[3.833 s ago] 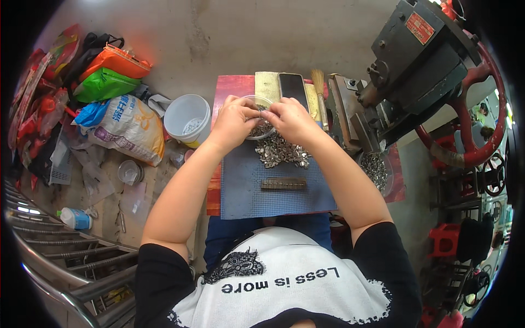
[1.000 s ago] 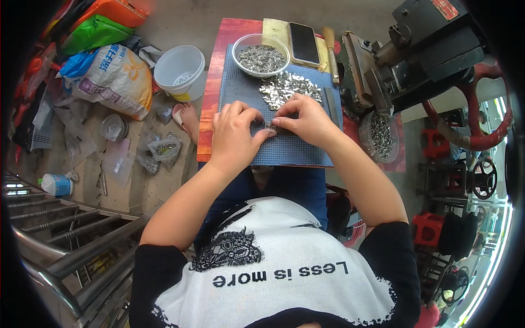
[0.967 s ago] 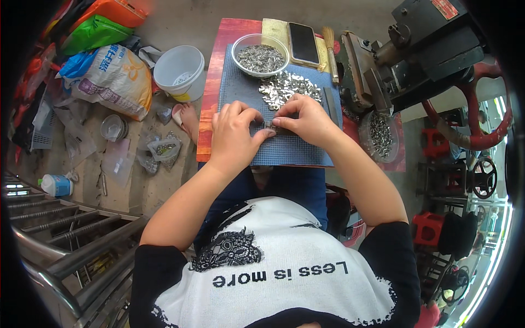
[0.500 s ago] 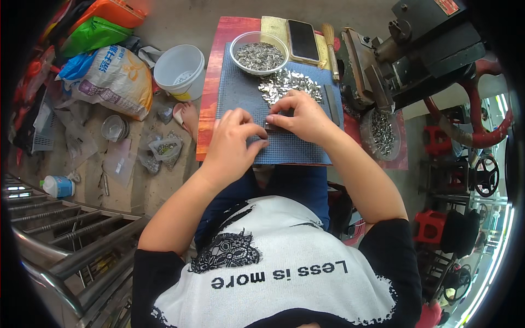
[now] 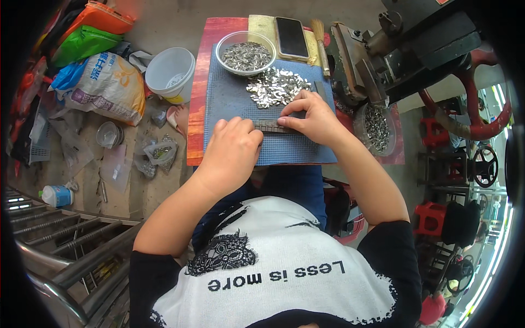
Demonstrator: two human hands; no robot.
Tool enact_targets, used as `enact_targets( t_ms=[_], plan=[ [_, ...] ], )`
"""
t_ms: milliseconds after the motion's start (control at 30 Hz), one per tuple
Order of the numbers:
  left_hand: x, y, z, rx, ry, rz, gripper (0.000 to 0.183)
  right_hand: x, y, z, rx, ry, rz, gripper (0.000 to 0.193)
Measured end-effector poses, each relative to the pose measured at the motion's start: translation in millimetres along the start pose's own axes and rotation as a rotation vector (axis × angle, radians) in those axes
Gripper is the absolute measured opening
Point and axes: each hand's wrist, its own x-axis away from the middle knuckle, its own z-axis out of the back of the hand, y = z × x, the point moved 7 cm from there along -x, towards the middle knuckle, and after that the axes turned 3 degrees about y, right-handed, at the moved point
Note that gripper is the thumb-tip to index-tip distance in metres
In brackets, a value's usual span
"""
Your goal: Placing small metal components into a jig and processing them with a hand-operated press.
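A dark slotted metal bar (image 5: 267, 126) lies crosswise on the blue ridged mat (image 5: 229, 93) between my hands. My right hand (image 5: 314, 117) covers its right part, thumb and fingers closed on it. At the bar's left end, my left hand (image 5: 232, 150) is closed, its fingers curled downward; its thumb and anything it holds are hidden. Just beyond the bar spreads a pile of small silver metal pieces (image 5: 276, 87). Behind the pile, a clear plastic bowl (image 5: 220, 61) is full of similar small metal pieces.
A phone (image 5: 292, 38) lies on a yellow cloth (image 5: 261, 24), beside a brush (image 5: 320, 44). At right stands a dark metal press (image 5: 377, 60), with a tub of metal parts (image 5: 377, 128) below. Left of the board are a white bucket (image 5: 170, 68) and a sack (image 5: 106, 90).
My left hand's fingers have drawn together, thumb tucked out of sight. My right hand has shifted right along the bar, uncovering its slots. The whole view has shifted slightly.
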Motion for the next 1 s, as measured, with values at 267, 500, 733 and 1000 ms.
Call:
enact_targets(
  t_ms=[267,500,733,1000],
  plan=[
    [-3.2,5.7,-3.7,-0.067,-0.015,-0.032,0.001,9.9,15.5,6.0,-0.034,0.014,-0.074,0.019],
    [-1.9,3.5,-4.0,-0.035,-0.032,0.008,0.009,9.3,17.6,3.6,-0.049,0.022,-0.09,0.025],
    [-1.3,0.8,-4.8,-0.013,-0.019,0.022,0.007,2.2,-1.5,-0.7,-0.048,0.075,-0.027,0.021],
    [-1.0,2.5,-4.8,-0.027,-0.024,0.017,0.007,4.6,4.8,3.4,-0.022,0.032,-0.053,0.019]
  ],
)
